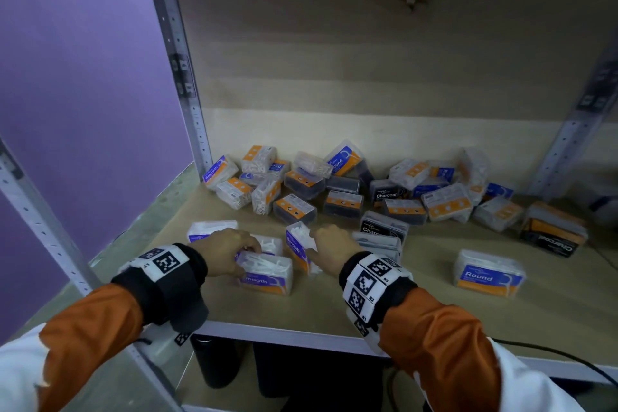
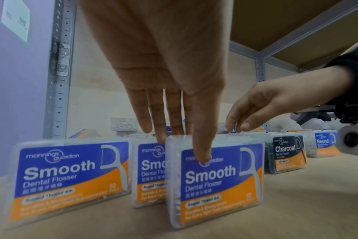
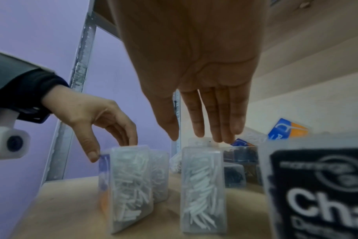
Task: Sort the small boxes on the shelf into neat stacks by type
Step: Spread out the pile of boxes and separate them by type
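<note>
Blue Smooth box [image 2: 215, 182] pinched by left hand [image 2: 164, 72]; only wrist views show right hand's [image 3: 194, 64] fingers [image 3: 221, 116] straight.

Purple wall [image 1: 83, 94] left of the grip, white paper sheet [image 2: 15, 19] on it (print unreadable); dark bottle [image 1: 219, 361] below.

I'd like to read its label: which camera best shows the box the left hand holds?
Left wrist view: the Smooth box faces it, label readable, pinched by the left hand. The head view shows its top, partly hidden; the right wrist view only its clear side.
</note>
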Demonstrator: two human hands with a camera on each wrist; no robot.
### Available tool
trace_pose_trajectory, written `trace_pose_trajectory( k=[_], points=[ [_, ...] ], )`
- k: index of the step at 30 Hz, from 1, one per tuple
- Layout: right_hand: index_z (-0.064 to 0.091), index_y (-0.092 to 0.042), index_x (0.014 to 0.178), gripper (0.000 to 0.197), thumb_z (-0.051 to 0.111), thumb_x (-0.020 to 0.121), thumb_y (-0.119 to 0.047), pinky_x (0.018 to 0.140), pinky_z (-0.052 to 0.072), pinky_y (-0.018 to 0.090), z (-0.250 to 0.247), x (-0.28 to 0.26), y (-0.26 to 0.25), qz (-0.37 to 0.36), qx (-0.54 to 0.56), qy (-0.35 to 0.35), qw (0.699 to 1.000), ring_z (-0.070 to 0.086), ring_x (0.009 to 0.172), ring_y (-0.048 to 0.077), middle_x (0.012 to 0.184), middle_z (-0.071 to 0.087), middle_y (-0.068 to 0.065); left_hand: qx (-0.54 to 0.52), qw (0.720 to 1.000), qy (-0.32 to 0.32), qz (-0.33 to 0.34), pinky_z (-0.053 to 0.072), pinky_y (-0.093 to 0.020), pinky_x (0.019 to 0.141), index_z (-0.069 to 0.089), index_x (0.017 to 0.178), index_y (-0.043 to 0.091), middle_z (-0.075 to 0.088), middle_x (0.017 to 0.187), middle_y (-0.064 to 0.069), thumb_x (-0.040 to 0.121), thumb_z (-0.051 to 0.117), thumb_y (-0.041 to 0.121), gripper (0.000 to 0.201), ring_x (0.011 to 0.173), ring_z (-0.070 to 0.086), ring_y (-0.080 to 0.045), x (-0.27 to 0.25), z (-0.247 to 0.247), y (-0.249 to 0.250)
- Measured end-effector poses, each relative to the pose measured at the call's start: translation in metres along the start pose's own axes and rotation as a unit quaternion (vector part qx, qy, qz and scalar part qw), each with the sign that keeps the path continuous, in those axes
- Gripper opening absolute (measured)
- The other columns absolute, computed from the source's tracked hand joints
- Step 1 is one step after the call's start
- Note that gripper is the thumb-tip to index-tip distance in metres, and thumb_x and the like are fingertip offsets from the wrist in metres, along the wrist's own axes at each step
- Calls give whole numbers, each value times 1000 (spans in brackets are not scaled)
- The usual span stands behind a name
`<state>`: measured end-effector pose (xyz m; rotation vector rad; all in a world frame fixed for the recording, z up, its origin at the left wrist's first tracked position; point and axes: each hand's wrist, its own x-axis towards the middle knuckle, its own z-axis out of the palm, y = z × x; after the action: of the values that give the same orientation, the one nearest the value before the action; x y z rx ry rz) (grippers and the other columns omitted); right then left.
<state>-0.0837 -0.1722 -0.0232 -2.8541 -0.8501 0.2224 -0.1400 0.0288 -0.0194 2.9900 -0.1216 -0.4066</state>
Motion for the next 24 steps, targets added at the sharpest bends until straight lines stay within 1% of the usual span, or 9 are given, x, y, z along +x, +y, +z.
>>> trace_pose_trajectory(
  k=[4,6,8,11,15,17,20,22,24],
  points=[
    [53,-5,124,35,48,94,-22,90,46,35,-6,-11,11,4,13,27,1000,56,114,33,126,56,18,16,1000,-11,8,35,-20,97,51,131,22,51,134,4,86,62,36,48,120,48,-13,-1,-4,3],
    [52,-5,126,36,48,94,-20,92,45,35,-10,-17,20,7,25,40,999,54,116,32,129,54,17,22,1000,-10,15,34,-19,96,53,130,22,53,132,3,89,57,43,46,119,50,-13,0,-7,4],
    [50,-5,128,37,48,94,-20,94,43,36,-15,-22,31,8,17,53,998,52,119,31,132,51,16,24,1000,-2,19,35,-17,92,55,128,22,54,130,3,90,55,45,45,116,51,-12,1,-12,4],
    [51,-5,126,37,48,93,-21,94,45,38,-24,-30,47,24,8,73,997,52,118,31,130,53,16,22,1000,5,21,37,-18,90,56,127,20,56,130,3,91,54,44,43,114,53,-12,4,-20,4],
    [55,-6,121,33,49,92,-19,88,48,37,-39,-39,69,41,5,100,994,57,111,29,124,58,14,42,999,18,30,37,-20,96,55,127,19,56,131,2,93,52,38,39,117,52,-13,11,-34,6],
    [56,-5,118,30,48,93,-21,85,48,37,-46,-42,81,50,0,107,993,58,109,29,121,59,15,57,998,21,35,35,-19,96,53,129,18,54,133,1,95,50,33,38,119,50,-13,17,-43,8],
    [55,-4,122,35,48,94,-24,88,47,38,-56,-44,97,76,-14,105,991,56,113,31,125,56,16,68,996,28,49,35,-19,96,54,127,17,54,132,0,95,51,28,35,120,51,-15,27,-55,12],
    [53,-3,125,37,48,95,-23,91,48,39,-61,-45,108,93,-22,102,990,54,115,32,128,55,16,70,995,40,57,36,-22,97,56,126,16,55,131,-1,94,53,24,33,119,51,-16,33,-61,12],
    [52,-3,125,36,48,95,-22,93,48,40,-63,-45,117,102,-31,94,990,54,116,31,129,54,16,67,995,45,63,35,-21,96,56,125,15,55,131,-2,93,53,20,32,120,51,-17,41,-66,12]
  ],
)
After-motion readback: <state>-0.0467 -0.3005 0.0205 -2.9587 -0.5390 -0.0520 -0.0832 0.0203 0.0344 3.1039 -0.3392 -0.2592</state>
